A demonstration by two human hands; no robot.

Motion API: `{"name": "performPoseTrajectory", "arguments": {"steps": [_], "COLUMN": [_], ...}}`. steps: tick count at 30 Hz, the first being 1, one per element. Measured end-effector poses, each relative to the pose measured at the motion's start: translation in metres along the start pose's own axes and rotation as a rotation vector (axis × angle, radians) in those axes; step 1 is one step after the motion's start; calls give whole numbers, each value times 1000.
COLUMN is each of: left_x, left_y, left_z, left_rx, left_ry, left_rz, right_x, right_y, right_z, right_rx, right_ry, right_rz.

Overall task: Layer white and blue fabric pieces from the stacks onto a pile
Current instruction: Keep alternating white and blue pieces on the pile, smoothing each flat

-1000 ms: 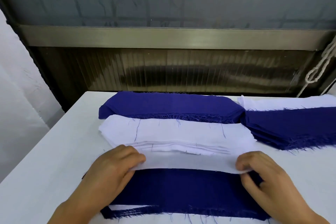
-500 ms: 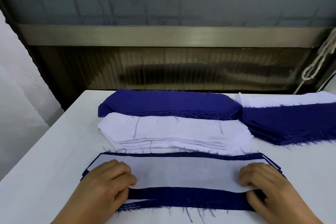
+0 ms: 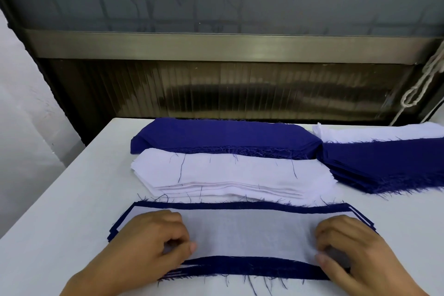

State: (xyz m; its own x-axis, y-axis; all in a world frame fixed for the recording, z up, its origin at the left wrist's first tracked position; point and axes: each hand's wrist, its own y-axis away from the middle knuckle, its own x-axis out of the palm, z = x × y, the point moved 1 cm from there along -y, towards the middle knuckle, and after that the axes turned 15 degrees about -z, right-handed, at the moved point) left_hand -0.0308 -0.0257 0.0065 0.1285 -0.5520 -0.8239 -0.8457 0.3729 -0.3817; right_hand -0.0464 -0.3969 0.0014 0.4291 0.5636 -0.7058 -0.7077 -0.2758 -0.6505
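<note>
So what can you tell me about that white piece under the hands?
The white piece is a thin, slightly see-through strip of cloth with angled ends. It lies flat on the blue-edged pile, nearest the person, with dark blue showing along every edge. The left hand and right hand grip its ends with curled fingers.

White piece [image 3: 249, 233] flat atop blue-edged pile [image 3: 240, 269], nearest; white stack [image 3: 230, 173] just behind; blue stack [image 3: 223, 136] beyond

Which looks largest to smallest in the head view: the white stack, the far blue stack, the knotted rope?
1. White stack
2. Far blue stack, close behind; it lies farther from the camera, so this order is unsure.
3. Knotted rope, clearly smallest.
</note>
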Motion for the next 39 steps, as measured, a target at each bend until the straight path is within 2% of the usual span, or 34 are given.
{"name": "performPoseTrajectory", "arguments": {"steps": [5, 8, 11, 14, 17, 19, 21, 25, 28, 35, 39], "left_x": [13, 19, 14, 3, -2, 0, 6, 21, 25, 27, 24], "left_y": [-23, -25, -19, -20, -40, -62, -79, -79, -68, -65, -63], "left_z": [-5, -4, 2, 13, 18, 15, 13, 31, 43, 43, 37], "left_rx": [23, -20, -97, -161, -188, -185, -161, -176, -184, -141, -79], "left_ry": [-45, -31, -7, -105, -264, -276, -274, -178, -123, -137, -191], "left_rz": [-29, 10, 76, 113, -30, -199, -289, -252, -209, -301, -388], "right_x": [11, 16, 12, 8, 13, 23, 36, 58, 60, 62, 60], "right_y": [-15, -19, -21, -28, -46, -64, -80, -86, -74, -67, -68], "right_z": [9, 7, -2, -13, -16, -16, -19, -26, -32, -35, -31], "right_rx": [24, 80, 153, 227, 236, 223, 223, 224, 211, 219, 159], "right_ry": [44, 59, 136, 284, 323, 250, 200, 78, 44, 28, 46], "right_rz": [72, 189, 208, 221, 241, 173, 161, 239, 206, 80, -13]}}
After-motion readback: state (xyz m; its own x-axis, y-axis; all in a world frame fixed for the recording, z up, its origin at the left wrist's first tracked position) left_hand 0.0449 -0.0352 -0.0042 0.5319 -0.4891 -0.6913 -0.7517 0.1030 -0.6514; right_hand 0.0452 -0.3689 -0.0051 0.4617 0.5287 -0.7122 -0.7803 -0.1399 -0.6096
